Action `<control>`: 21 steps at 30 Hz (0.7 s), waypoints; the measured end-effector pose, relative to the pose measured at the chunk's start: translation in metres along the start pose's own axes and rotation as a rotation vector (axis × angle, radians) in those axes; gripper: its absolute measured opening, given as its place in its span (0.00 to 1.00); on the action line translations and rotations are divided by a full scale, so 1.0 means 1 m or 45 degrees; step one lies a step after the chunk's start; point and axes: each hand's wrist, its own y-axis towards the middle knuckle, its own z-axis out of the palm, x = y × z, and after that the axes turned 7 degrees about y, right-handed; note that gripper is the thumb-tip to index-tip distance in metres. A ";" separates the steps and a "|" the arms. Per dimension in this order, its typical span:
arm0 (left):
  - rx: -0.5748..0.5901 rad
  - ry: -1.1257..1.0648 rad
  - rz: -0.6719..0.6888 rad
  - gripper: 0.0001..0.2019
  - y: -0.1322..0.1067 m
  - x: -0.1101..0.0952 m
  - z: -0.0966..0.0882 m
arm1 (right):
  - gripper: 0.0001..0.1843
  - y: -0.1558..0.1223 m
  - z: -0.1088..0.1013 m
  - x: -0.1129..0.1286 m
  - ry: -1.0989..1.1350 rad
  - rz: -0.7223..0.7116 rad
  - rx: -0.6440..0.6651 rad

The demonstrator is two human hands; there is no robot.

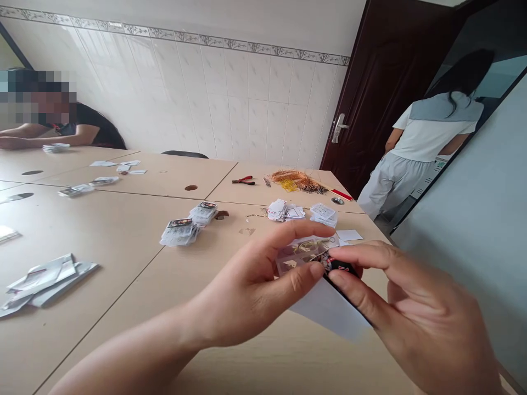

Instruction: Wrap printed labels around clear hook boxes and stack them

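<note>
1. Far left: a seated co-worker [78, 129], one forearm lying along the table edge, a hand just beside a small stack of packets [56, 147].
2. Lower left, on the pale wood-toned table [102, 247]: a loose heap of silvery flat packets [45, 280].
3. Centre of the table: two stacks of printed plastic packets [179, 232], close together.
4. Farther back: red-handled pliers [242, 180], a tangle of copper-coloured wires [296, 181], and piles of white slips [284, 210] nearer the viewer.
5. Left hand [242, 291]: nearly closed, thumb and forefinger pinching the left side of a printed plastic packet [302, 253], remaining fingers out of sight behind it.
6. That packet: up in the air above the table's right part, between both hands, with a white card [329, 310] jutting out below it and a dark strip along one edge.
7. Right hand [428, 312]: thumb and fingers [358, 255] closed on the packet's right side.
8. Far right: a dark wooden door [370, 93] with a metal handle, and a standing person [428, 137] in a white top and pale trousers, back turned.
</note>
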 end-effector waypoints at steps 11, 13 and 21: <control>-0.088 0.126 0.089 0.13 -0.004 -0.001 0.013 | 0.09 -0.010 0.004 -0.001 -0.002 0.008 -0.103; -0.125 0.170 0.114 0.14 -0.004 0.001 0.014 | 0.09 -0.010 0.005 -0.001 0.012 -0.034 -0.113; -0.157 0.136 0.165 0.13 -0.003 0.001 0.016 | 0.10 -0.007 0.009 -0.001 0.045 -0.137 -0.117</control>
